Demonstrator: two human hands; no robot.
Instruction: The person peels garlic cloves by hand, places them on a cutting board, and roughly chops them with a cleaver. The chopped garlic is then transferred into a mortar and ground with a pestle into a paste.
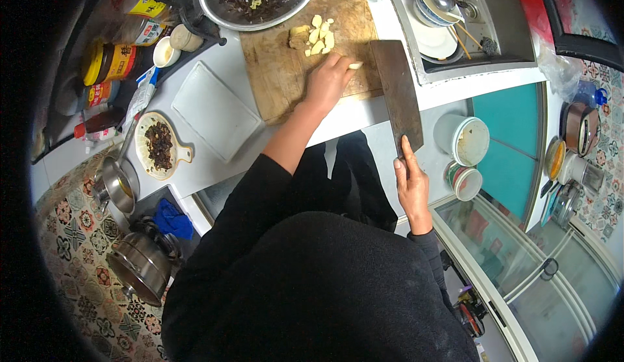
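Note:
My left hand [331, 80] rests over the wooden cutting board [273, 74] with a pale peeled piece [356, 65], likely ginger, at its fingertips. Just beyond it lie several yellow ginger slices [318, 47] and a chunk of unpeeled ginger [298, 37]. My right hand [414, 186] grips a broad, dark cleaver [399, 91], one finger laid along the blade. Its handle is hidden in the hand. The blade slants over the board's right side and past the counter edge, apart from the ginger piece.
A steel bowl [207, 2] of dark strips topped with minced pieces stands behind the board. Left are a white rectangular tray [214, 111], a dish [141, 140] of dark chopped food, and several seasoning jars [114, 64]. Right is a sink [512, 45] holding bowls.

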